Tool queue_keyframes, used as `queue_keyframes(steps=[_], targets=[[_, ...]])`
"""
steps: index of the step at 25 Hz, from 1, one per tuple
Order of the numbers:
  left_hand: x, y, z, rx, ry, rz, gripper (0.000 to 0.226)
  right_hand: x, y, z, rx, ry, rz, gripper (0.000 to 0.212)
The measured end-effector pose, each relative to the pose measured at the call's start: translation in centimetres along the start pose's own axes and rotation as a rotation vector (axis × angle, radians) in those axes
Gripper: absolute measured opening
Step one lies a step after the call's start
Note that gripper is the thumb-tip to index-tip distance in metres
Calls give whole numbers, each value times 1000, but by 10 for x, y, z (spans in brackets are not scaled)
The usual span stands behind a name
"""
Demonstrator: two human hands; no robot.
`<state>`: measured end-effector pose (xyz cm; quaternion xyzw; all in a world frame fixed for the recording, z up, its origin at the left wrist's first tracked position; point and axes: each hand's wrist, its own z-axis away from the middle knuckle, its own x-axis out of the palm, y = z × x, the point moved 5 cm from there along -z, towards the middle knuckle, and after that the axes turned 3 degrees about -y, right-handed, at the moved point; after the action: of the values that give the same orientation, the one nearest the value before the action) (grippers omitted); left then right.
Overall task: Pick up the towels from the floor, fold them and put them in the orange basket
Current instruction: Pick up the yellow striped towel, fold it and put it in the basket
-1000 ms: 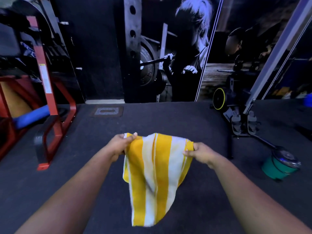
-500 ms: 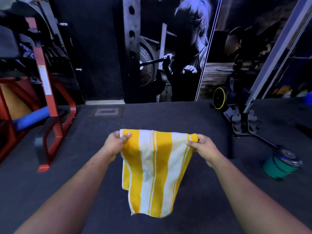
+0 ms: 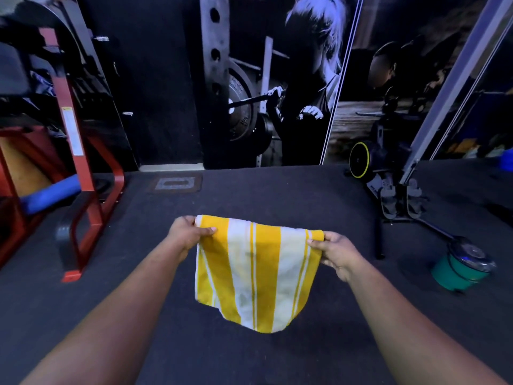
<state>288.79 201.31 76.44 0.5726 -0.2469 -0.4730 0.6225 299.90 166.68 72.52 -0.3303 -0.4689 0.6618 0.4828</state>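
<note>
Head view: left hand (image 3: 188,234) and right hand (image 3: 337,252) pinch a limp yellow-and-white striped towel (image 3: 256,273) by its top corners.

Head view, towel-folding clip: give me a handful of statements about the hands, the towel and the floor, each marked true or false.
1. Both hands grip the top edge of the yellow and white striped towel. True: the left hand and right hand each pinch an upper corner.
2. The towel lies flat on the floor. False: it hangs in the air, clear of the dark floor.
3. A green container stands on the floor to the person's right. True.
4. The orange basket sits right under the towel. False: no orange basket shows in this view.
5. A red metal frame stands on the right. False: it is on the left.
</note>
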Motion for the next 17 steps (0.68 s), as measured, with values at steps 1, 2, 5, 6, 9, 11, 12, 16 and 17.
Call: queue_keyframes(steps=[1,2,5,6,9,11,12,16,17], targets=[[-5,1,0,-22,75,-15,26,-2,-4,0,-47,38,24,12],[-8,0,-1,-39,123,-19,26,-3,-8,-1,-70,56,40,12],[-3,-1,-5,-37,91,64,19,4,-7,-1,75,10,-40,10],[2,0,-4,-23,48,95,17,9,-3,1,170,-37,-38,5],[9,-4,-9,10,-9,99,20,11,6,3,264,-41,28,10],[8,-6,-12,37,33,76,16,4,5,-1,146,65,13,7],[4,-7,-15,48,71,61,15,1,2,-2,86,100,19,6],[-2,-8,-25,28,87,25,21,1,-5,-4,-57,131,50,14],[1,-10,-27,-4,41,22,24,1,-6,-3,-61,132,35,16]])
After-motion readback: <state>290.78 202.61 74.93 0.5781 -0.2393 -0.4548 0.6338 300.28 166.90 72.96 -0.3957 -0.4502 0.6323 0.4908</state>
